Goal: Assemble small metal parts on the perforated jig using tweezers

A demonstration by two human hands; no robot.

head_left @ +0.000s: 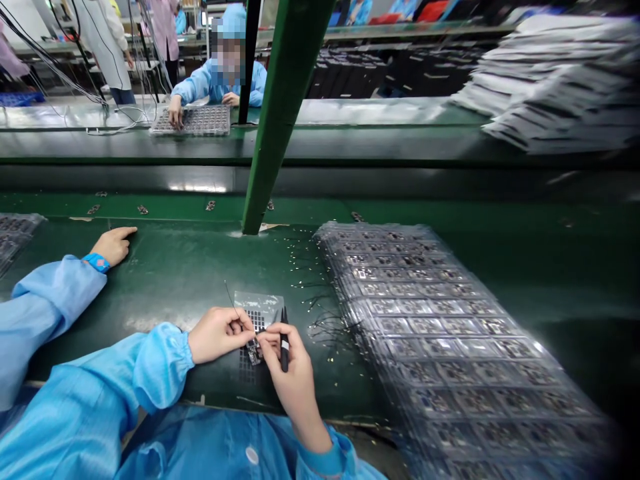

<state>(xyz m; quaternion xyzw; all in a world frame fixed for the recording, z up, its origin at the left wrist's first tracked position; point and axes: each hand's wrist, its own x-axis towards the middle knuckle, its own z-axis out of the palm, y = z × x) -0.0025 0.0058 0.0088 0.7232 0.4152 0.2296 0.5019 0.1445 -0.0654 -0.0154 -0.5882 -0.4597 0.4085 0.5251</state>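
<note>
Close together over the green bench, my left hand (pixel 220 335) and my right hand (pixel 296 373) meet at a small circuit board (pixel 254 353). My left fingers are closed in a pinch at the board's upper end, and a thin dark wire (pixel 229 293) rises beside them. Black tweezers (pixel 285 348) are held upright in my right hand, whose thumb and forefinger also close at the board's edge. Exactly what sits between the fingertips is hidden. Beneath the hands lies a clear sheet (pixel 270 303) with rows of small black squares.
To the right stands a tall stack of clear trays (pixel 425 307) with boards; thin wires (pixel 320 323) lie beside it. A green post (pixel 285 120) rises ahead. A co-worker's hand (pixel 114 247) points at left. Small boards (pixel 143 209) dot the far strip. Another person works opposite.
</note>
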